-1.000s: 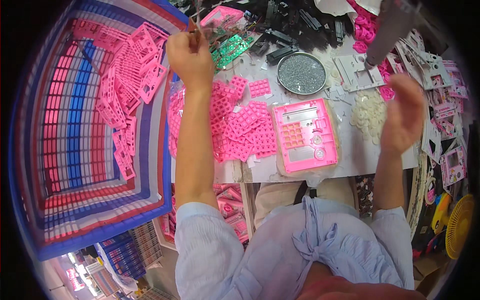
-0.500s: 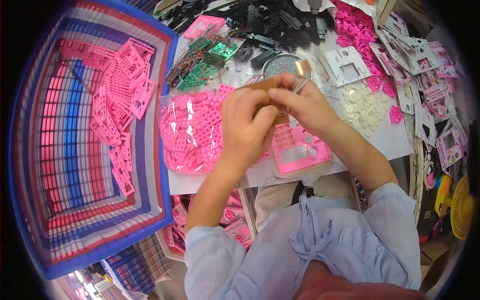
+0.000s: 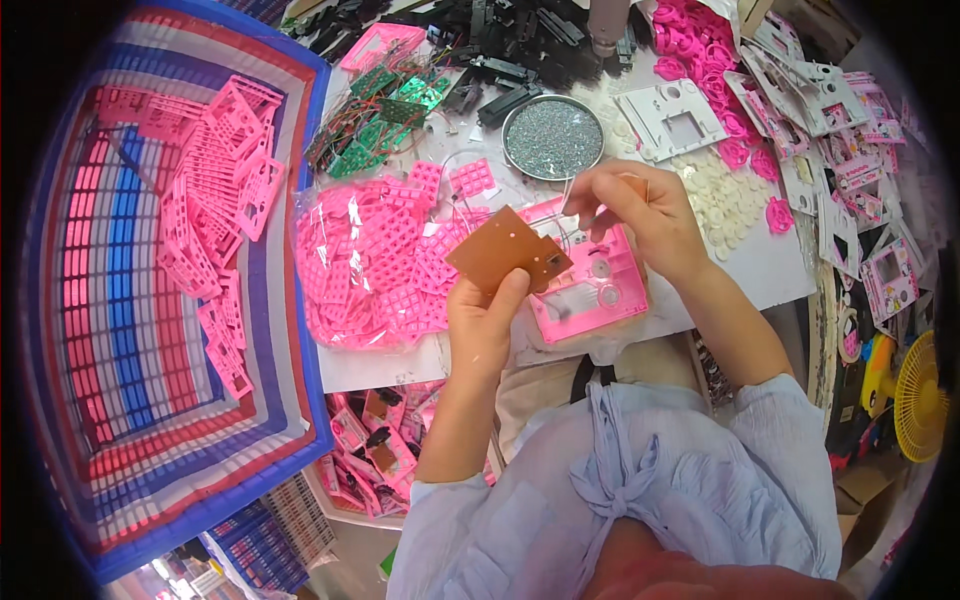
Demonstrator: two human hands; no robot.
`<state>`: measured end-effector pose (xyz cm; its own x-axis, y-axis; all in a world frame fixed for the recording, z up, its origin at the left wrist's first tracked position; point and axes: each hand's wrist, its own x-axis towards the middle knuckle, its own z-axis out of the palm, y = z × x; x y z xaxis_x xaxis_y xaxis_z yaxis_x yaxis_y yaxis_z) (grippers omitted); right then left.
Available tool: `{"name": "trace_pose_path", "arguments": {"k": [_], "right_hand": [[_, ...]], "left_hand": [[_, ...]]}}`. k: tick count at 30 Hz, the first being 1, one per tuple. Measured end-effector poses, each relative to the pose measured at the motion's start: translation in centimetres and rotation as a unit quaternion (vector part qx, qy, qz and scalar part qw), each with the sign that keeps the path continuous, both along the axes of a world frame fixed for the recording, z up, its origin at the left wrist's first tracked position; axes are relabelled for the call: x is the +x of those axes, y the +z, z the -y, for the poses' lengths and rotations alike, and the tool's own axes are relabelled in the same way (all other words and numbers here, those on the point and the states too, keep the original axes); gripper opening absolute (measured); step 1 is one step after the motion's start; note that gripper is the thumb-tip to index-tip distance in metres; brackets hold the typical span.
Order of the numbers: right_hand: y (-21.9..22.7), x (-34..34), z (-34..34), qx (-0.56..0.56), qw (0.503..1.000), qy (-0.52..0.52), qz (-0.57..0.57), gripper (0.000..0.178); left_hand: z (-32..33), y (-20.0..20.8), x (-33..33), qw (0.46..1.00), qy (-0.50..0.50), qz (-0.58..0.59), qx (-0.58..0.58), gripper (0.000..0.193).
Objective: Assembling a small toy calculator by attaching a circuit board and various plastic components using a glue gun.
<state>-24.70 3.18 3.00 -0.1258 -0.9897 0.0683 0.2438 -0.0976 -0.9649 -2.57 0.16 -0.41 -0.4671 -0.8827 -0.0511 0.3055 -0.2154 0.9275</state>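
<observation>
Above the tabletop (image 3: 380,365), the left hand (image 3: 487,325) pinches a brown circuit board (image 3: 507,252) by its lower edge, fingers pressed together. Thin wires (image 3: 572,215) run to the right hand (image 3: 640,215), fingers pinching them. A hard tug could tear them loose over the pink casing (image 3: 590,290).

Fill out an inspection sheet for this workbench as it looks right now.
Surface: white table, mostly covered.
Job's things: brown circuit board held in left hand; pink plastic case lying on the table under the hands.
Clutter: pink key grids, green circuit boards, black parts, round dish of silver bits, white buttons.
Grippers: right hand pinches something small, too small to tell.
Cables: thin wires run from the board.
Surroundings: striped bag with pink frames; yellow fan.
</observation>
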Motion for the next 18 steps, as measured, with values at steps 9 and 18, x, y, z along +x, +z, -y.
{"name": "trace_pose_path", "arguments": {"k": [9,18], "right_hand": [[-4.1,-0.5,-1.5,0.052,0.995,-0.014,0.080,0.031],[-3.1,0.7,-0.7,0.002,0.972,0.098,0.214,0.031]], "left_hand": [[-0.5,-1.3,-0.7,0.993,-0.020,-0.095,0.073,0.031],[-0.7,-1.9,-0.3,0.992,-0.020,-0.100,0.072,0.033]]}}
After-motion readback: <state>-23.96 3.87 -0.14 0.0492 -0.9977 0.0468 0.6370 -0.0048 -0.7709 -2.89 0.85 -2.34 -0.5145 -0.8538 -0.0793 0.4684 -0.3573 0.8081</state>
